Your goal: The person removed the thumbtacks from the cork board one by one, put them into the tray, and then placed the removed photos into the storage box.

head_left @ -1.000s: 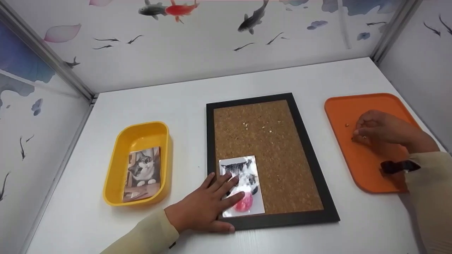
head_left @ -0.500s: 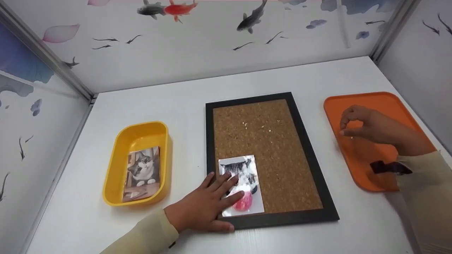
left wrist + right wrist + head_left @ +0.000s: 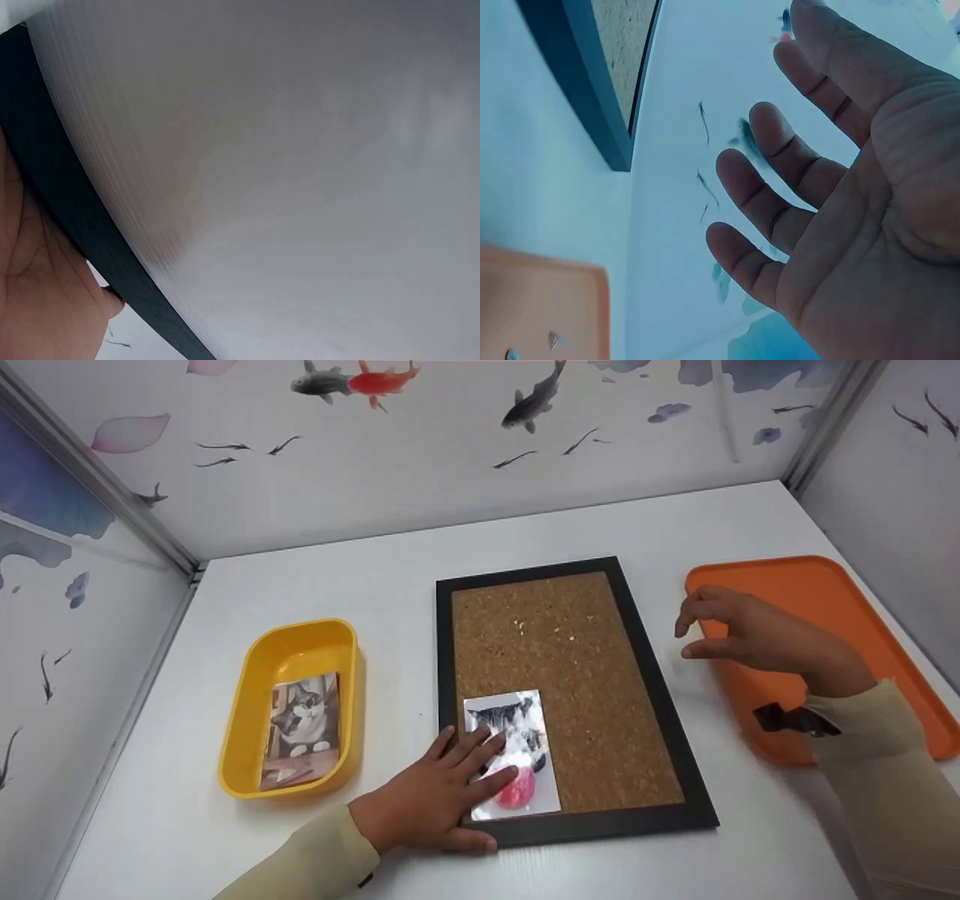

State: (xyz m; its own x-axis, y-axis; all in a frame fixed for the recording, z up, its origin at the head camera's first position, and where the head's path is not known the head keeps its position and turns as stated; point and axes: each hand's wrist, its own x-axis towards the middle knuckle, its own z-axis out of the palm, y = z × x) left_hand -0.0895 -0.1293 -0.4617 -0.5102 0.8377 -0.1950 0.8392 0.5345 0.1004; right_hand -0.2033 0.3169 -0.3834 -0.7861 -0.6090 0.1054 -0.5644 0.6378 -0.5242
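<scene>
A black-framed corkboard (image 3: 570, 720) lies on the table with a glossy cat photo (image 3: 541, 780) at its lower left corner. My left hand (image 3: 427, 802) rests spread on the photo, fingers over its left part and thumb on the frame's bottom edge. In the left wrist view the left palm (image 3: 52, 292) is against the dark frame (image 3: 90, 202). My right hand (image 3: 757, 630) is raised over the left edge of the orange tray (image 3: 795, 585), thumb and forefinger apart and no object visible between them. In the right wrist view the right palm (image 3: 855, 217) and loosely bent fingers show.
Left of the board stands a yellow bin (image 3: 289, 641) with cat photos (image 3: 304, 727) inside. Small shiny pieces, one a pointed bit (image 3: 554, 340), lie on the tray in the right wrist view. Panels printed with fish (image 3: 420, 457) enclose the table (image 3: 397, 622).
My right hand has moved left from over the tray toward the board; its thumb and forefinger, earlier pinched together, now stand apart. The left hand and photo have stayed put.
</scene>
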